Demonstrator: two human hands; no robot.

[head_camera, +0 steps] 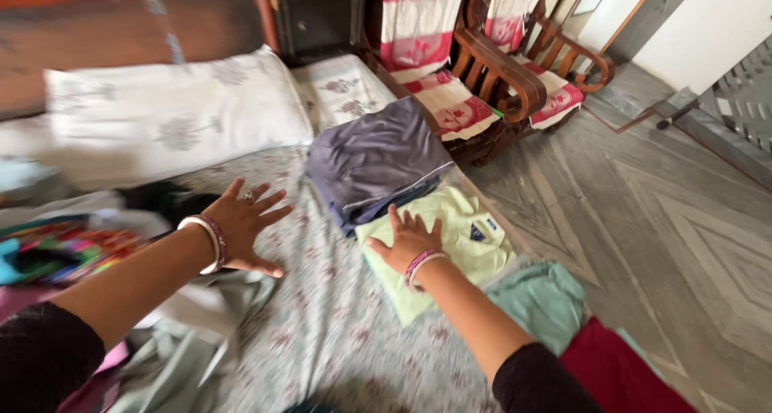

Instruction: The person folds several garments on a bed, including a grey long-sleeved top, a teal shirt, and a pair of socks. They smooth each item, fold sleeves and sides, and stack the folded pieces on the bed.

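Item: pale yellow-green shirt (450, 244), folded, on the bed (338, 332) just below a grey-purple folded stack (374, 160).
Right hand (410, 240): flat on it, fingers spread, gripping nothing.
Left hand (245, 220): open, hovering above the bedsheet.
Step, as judged: smoothing the fold; the next move likely needs lifting the shirt onto the stack.
Obscured: clothes heap (56, 248) at left blurred; teal and maroon garments (563, 316) partly behind the right arm.

White printed pillow (173, 111): beyond the left hand. Second printed pillow (342, 87): beside it. Two wooden armchairs (490, 67), red-and-white striped cushions: far beyond the right hand. Multicoloured cloth heap (60, 248): left of the left arm. Grey patterned floor (667, 236): right.
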